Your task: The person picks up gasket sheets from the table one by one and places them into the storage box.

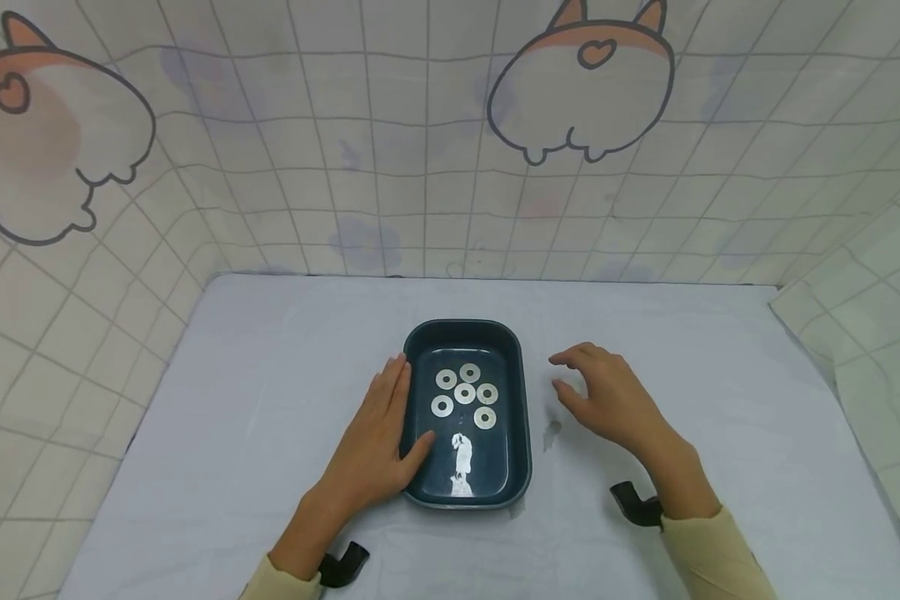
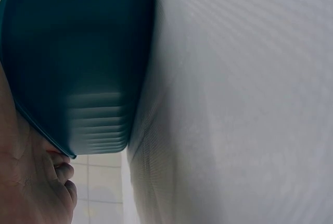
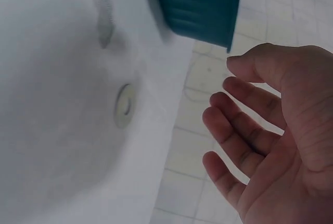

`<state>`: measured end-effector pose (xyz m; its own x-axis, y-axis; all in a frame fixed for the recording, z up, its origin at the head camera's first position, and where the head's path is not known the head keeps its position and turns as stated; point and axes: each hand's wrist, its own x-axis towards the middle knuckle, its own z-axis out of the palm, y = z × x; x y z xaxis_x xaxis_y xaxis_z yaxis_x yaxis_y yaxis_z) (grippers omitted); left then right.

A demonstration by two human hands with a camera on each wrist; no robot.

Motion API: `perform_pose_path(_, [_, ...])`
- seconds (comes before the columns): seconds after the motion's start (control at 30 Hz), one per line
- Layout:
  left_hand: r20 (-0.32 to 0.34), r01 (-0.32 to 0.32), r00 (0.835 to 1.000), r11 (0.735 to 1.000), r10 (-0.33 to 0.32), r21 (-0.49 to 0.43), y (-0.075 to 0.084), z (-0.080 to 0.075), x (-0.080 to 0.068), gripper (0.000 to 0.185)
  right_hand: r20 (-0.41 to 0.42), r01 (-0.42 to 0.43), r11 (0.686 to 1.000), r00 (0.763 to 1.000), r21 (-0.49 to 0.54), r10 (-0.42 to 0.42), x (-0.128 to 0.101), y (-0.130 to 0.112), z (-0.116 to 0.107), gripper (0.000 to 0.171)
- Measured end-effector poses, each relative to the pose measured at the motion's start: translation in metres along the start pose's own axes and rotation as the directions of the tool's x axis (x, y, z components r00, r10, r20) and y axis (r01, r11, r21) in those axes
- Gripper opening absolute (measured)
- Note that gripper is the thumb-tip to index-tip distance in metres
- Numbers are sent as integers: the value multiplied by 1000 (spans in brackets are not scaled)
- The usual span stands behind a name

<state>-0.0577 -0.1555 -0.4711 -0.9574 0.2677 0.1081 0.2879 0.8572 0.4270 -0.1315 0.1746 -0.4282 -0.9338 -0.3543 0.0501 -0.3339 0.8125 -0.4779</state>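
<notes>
While your left hand [image 1: 375,442] lies flat along the tray [image 1: 517,400] wall, washers [image 1: 465,393] sit just past your thumb. Right wrist: right hand [image 3: 270,130] loosely spread, empty; stray washer [image 3: 124,106] near fingertips, likely thin, slippery, so pinch its rim.

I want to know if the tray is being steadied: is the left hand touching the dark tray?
Touching. The head view shows the left hand flat against the tray at its left rim, thumb over the edge.

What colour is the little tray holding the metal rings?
The tray is dark teal, almost navy; the head view shows it best.
</notes>
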Motion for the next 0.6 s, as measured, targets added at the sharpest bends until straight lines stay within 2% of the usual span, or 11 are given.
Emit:
perform_pose_path(0.2, [9,2,1000,1000,-2,14,0,0,1,96,-17,-38,999,999,-39,37,-6,16,15,32])
perform_pose_path(0.4, [-8,-15,1000,1000,15,24,-1,2,4,98,-84,-62,993,995,-99,54,-12,22,27,30])
perform_pose_path(0.6, [-26,-16,1000,999,17,35,-4,4,-1,98,-136,-145,981,983,-126,127,-13,21,40,29])
